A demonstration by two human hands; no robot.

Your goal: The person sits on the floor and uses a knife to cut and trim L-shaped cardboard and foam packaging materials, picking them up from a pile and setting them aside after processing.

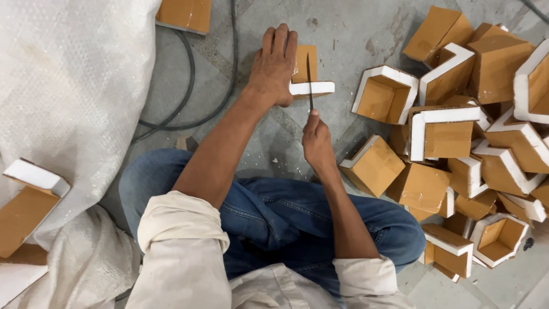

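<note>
White woven sack [68, 86] fills nine o'clock; the pile of foam-and-cardboard corner pieces [474, 143] spreads at three. At twelve, on the floor [343, 34], the left hand [274, 66] presses flat, open, on a corner piece [306, 80]; the right hand [316, 140] grips the blade [309, 80] cutting it.

Single head cam, looking steeply down over crossed legs at the floor [343, 34], close range, arm's reach.
</note>
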